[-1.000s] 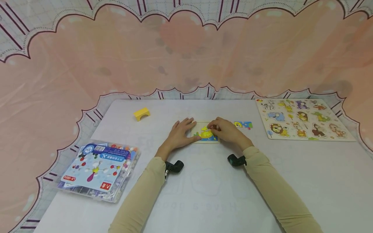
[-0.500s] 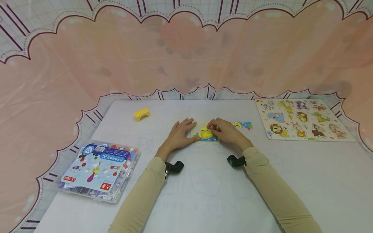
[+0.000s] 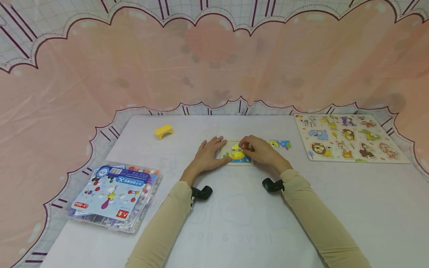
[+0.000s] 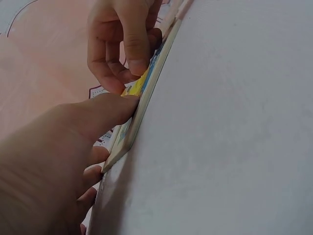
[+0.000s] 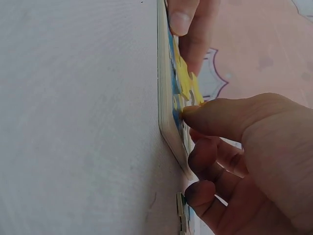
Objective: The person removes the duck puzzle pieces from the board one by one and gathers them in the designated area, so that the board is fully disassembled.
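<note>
A small wooden jigsaw board (image 3: pixel 226 162) with a pale frame lies on the table, its picture partly filled by yellow and blue puzzle pieces (image 3: pixel 238 156). My left hand (image 3: pixel 209 154) rests at the board's left side, fingers spread, the thumb lying over its frame onto the picture. From the right, my right hand (image 3: pixel 259 149) pinches a yellow puzzle piece (image 5: pixel 196 90) between thumb and fingers at the board's upper right. In the right wrist view that piece stands slightly raised above the board. Part of the board is hidden under both hands.
Loose puzzle pieces (image 3: pixel 280 144) lie just right of the board. A larger animal puzzle board (image 3: pixel 352 139) is at the far right. A yellow arch block (image 3: pixel 164 131) sits at back left. A clear box with a molecule-model card (image 3: pixel 112 197) lies at left.
Both hands keep almost the same place. The right fingers shift slightly with the yellow puzzle piece over the board; the left hand stays on its edge.
</note>
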### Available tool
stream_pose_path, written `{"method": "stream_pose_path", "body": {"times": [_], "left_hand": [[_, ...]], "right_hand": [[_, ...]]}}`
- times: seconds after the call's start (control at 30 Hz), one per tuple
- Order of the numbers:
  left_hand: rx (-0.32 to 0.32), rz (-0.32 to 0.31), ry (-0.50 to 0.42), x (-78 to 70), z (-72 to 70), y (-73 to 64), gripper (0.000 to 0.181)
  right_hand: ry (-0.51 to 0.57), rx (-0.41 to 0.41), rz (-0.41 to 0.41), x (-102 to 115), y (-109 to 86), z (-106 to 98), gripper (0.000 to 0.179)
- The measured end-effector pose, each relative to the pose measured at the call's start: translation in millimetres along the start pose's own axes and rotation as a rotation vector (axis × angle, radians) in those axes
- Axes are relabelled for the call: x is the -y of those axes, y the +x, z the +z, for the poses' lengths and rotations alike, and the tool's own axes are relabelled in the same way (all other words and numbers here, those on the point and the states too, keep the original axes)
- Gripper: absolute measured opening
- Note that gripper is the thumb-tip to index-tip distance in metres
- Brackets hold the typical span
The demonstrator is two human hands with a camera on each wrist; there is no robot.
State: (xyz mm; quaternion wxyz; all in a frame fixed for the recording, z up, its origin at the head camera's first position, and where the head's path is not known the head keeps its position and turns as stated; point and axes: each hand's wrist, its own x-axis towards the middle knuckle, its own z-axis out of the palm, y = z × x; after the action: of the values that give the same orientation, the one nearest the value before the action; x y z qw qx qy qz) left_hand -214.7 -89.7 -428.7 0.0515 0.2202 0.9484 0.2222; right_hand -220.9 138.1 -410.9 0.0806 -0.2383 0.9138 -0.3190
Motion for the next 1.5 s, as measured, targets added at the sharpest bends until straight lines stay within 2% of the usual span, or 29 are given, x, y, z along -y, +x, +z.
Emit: {"method": "stream_pose_path", "body": {"times": [0.4,0.87,1.2,1.5], "left_hand": [[0.016,-0.051,-0.026,-4.9,1.5,2.2,0.073],[0.045,-0.123,-0.084,-14.5,-2.2,1.5,0.073],[0.047,-0.137,-0.095,-15.6,-2.1,0.9,0.072],[0.04,-0.136,-0.099,-14.3,-0.5,2.1,0.072]], "right_hand": [[0.04,-0.008,0.002,-1.3,1.6,-0.2,0.019],[0.047,-0.034,-0.059,-0.8,1.6,-1.2,0.016],[0.057,-0.049,-0.077,-0.3,1.8,-0.1,0.012],[0.129,-0.018,-0.089,-1.3,2.7,1.0,0.011]]}}
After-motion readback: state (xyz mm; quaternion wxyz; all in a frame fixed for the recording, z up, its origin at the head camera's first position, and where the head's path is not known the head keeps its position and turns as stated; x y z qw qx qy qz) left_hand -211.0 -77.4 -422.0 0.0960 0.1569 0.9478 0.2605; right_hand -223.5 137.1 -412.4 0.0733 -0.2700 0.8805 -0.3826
